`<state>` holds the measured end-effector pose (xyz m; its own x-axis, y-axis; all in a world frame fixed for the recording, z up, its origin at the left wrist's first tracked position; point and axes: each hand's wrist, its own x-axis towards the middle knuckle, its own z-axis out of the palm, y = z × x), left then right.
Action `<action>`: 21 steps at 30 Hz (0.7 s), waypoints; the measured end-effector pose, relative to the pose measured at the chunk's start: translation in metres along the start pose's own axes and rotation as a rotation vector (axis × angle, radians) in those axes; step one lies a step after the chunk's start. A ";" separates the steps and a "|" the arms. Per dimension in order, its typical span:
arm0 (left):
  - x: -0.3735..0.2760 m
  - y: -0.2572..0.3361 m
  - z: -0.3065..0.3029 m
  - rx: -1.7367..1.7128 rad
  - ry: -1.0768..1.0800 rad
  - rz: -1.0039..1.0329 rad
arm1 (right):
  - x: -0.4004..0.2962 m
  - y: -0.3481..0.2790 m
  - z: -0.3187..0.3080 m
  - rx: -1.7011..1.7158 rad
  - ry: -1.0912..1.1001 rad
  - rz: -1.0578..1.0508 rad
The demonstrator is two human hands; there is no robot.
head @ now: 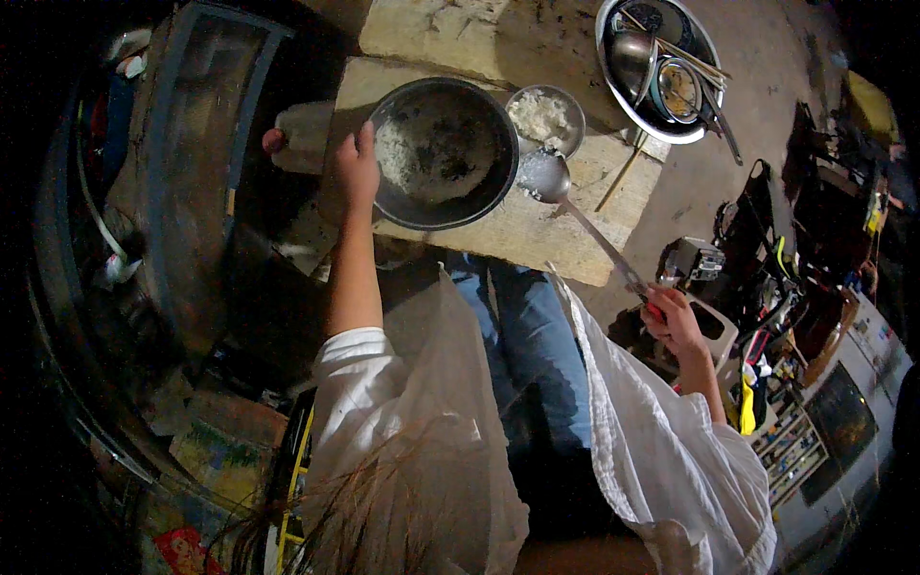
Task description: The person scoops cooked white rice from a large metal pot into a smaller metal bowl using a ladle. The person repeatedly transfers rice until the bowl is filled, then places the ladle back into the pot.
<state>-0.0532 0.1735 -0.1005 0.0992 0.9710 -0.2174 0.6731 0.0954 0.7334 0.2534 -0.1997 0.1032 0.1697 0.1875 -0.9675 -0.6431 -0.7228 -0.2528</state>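
My left hand (357,169) grips the left rim of a dark round cooking pot (460,154). A whitish residue, likely rice, coats the pot's inner wall on the left, and its bottom looks dark and stained. In my right hand (673,321) is the red-ended handle of a long metal serving spoon (546,178). White grains cling to the spoon's edge, between the pot and a metal bowl (579,129). That bowl holds a heap of white cooked rice (537,117). Pot and bowl both rest on a rough wooden tabletop (568,241).
A metal basin (601,61) at the upper right holds bowls, chopsticks and a ladle. One wooden stick (619,176) lies near the table's right edge. A blue-grey framed cabinet (162,180) stands left. Cluttered gear and a small metallic box (698,259) lie to the right.
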 end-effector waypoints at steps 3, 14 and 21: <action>-0.004 0.022 -0.006 0.015 -0.058 -0.049 | -0.006 0.002 0.005 -0.059 0.121 -0.083; -0.020 0.004 0.001 -0.013 0.012 -0.176 | -0.033 -0.020 0.056 -0.402 0.022 -0.320; -0.034 0.003 -0.014 0.179 0.104 -0.049 | 0.010 -0.028 0.147 -0.763 -0.146 -0.540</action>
<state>-0.0650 0.1442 -0.0814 -0.0066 0.9845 -0.1752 0.7955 0.1113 0.5957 0.1634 -0.0795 0.1000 0.1735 0.6681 -0.7236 0.1656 -0.7441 -0.6472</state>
